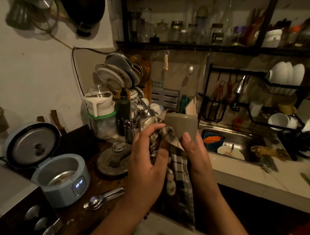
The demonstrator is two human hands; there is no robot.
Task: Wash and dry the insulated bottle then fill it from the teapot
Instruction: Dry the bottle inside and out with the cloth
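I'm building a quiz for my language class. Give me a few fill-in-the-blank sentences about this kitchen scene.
1. The left hand holds a ____ cloth against the bottle that the right hand grips.
2. The lid of the rice cooker stands ____.
3. In the sink, the tub is ____ in colour.
Missing words: checked; open; blue.
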